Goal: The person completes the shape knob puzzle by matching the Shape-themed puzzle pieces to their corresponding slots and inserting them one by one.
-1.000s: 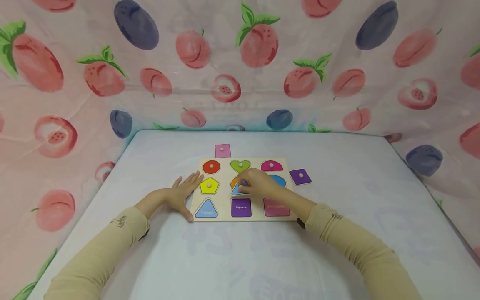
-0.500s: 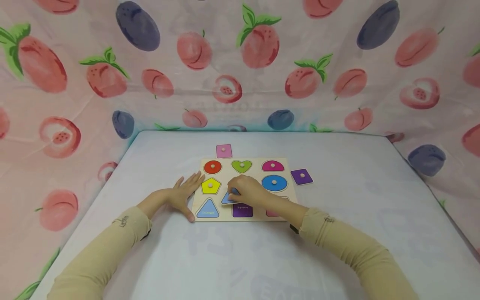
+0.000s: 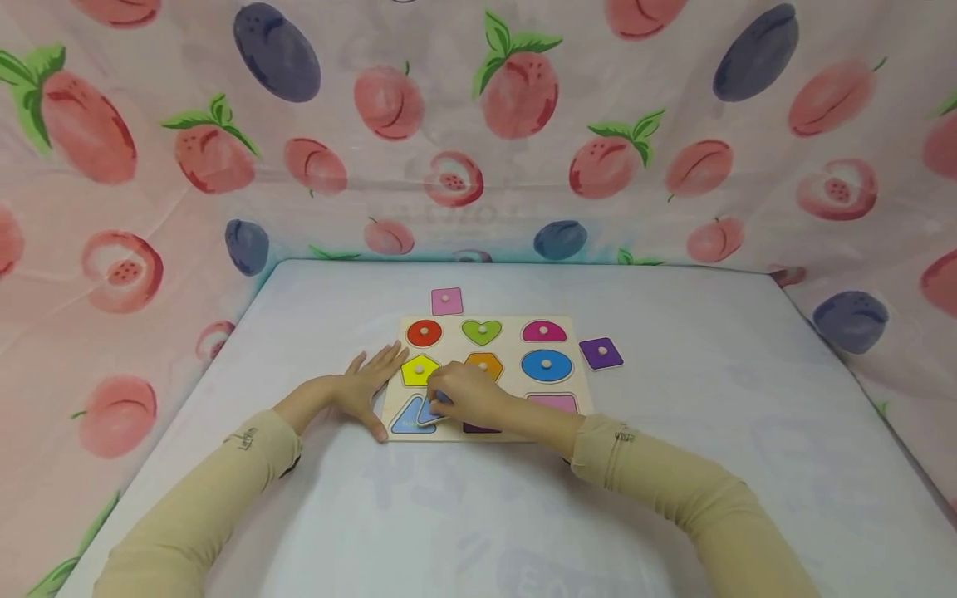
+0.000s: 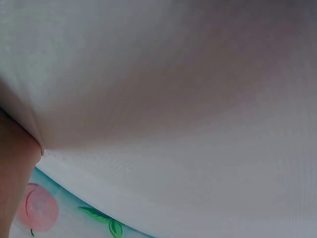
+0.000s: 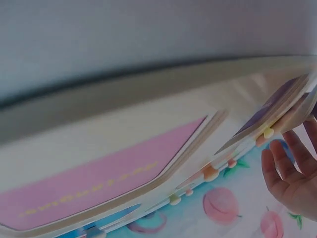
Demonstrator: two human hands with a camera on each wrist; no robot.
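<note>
My right hand pinches a blue triangle piece and holds it tilted over the printed triangle recess at the board's near left corner. In the right wrist view, that hand's fingers show at the right edge. Flat and spread, my left hand rests against the left edge of the wooden puzzle board. Knobbed pieces fill the two far rows, among them the yellow pentagon and orange hexagon. The purple square recess is partly hidden by my right hand.
A pink knobbed piece lies on the white table behind the board. To the board's right lies a purple square piece. The pink rectangle recess shows close up in the right wrist view. A fruit-print cloth surrounds the table.
My right hand has moved left and nearer with the blue triangle, from over the orange hexagon to the triangle recess. The left hand stays in place.
</note>
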